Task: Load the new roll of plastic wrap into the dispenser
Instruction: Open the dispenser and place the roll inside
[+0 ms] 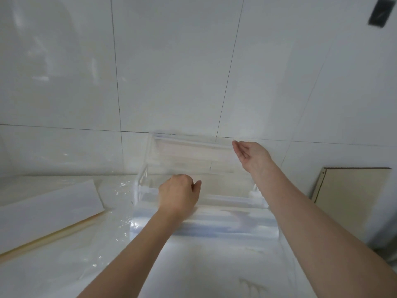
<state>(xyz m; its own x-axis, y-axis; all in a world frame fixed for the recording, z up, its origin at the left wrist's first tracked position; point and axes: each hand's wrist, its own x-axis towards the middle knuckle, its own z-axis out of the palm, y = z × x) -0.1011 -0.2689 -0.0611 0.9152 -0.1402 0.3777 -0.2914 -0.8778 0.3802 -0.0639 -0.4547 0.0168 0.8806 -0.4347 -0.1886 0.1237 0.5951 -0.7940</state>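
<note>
Left hand: our left hand (180,193) had its fingers curled down over the front edge of the dispenser (193,168), apparently gripping the rim; what lay under the fingers we could not see.
Right hand: our right hand (250,153) was spread flat, fingers straight, beside the raised lid (189,145) at its right end, holding nothing; whether it touched the lid we could not tell.
Dispenser: clear box, open, on the tabletop (53,265) against the tiled wall (171,61).
Plastic wrap: a sheet of film (204,224) lay just in front of the box; whether the roll sat inside we could not tell.
Other roll: a long white roll (49,205) lay well to the left.
Doing it well: we judged the box should be steadied while the lid came down squarely, film kept flat and free of the hinge.
</note>
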